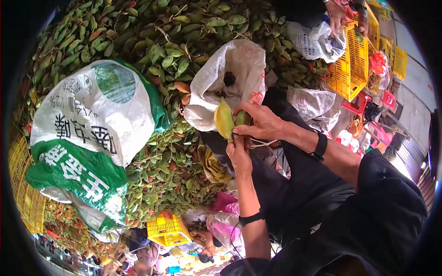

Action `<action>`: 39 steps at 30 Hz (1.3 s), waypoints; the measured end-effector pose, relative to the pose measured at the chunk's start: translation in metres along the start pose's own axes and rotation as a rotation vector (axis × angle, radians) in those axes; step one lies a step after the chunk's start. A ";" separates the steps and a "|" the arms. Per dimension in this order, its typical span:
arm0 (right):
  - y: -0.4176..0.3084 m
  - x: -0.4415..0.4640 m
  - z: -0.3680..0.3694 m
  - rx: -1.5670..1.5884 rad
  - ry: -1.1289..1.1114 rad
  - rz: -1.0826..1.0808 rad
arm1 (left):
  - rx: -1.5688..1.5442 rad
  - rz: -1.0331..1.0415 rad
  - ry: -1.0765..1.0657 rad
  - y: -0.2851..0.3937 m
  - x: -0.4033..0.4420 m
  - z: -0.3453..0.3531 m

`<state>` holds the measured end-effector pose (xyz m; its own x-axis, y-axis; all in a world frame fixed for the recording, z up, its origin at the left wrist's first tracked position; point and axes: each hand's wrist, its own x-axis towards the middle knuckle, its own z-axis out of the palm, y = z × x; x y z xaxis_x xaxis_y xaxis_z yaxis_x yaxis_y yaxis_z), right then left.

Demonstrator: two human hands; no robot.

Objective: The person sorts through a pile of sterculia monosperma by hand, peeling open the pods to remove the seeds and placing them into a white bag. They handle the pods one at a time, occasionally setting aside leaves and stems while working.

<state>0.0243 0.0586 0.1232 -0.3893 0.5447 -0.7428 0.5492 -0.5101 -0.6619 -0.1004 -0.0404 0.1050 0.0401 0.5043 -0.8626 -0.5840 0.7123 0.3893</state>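
Note:
A yellow-green, boat-shaped pod (pixel 224 119) is held upright between my hands, close to the open mouth of a white woven sack (pixel 202 99). My left hand (pixel 239 158) pinches its lower end. My right hand (pixel 264 122) comes from the other side, with fingers curled round a darker green piece (pixel 243 118) right beside the pod. Whether that piece is joined to the pod, I cannot tell. The right thumb touches the pod's edge. A small dark clump (pixel 229 79) shows inside the sack. Black bands circle both my wrists.
Heaped green, leaf-shaped pieces (pixel 165 55) surround the sack. A large green-and-white printed sack (pixel 101 129) lies on the left. Yellow crates (pixel 168 230) stand at the bottom and right. Another person's hand (pixel 337 16) reaches to a white bag (pixel 313 41) at the upper right.

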 end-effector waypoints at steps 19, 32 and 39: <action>0.005 0.012 -0.003 0.608 -0.227 -0.018 | 0.028 0.111 -0.072 0.001 -0.004 -0.005; 0.007 0.019 0.029 0.465 0.200 0.117 | 0.041 0.000 0.107 -0.005 0.006 0.013; 0.006 0.027 0.027 1.229 0.449 0.236 | -0.349 -0.079 0.459 0.007 0.023 -0.009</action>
<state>-0.0027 0.0521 0.0960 0.0294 0.4108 -0.9113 -0.5442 -0.7581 -0.3593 -0.1107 -0.0286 0.0850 -0.2161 0.1375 -0.9666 -0.8292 0.4968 0.2560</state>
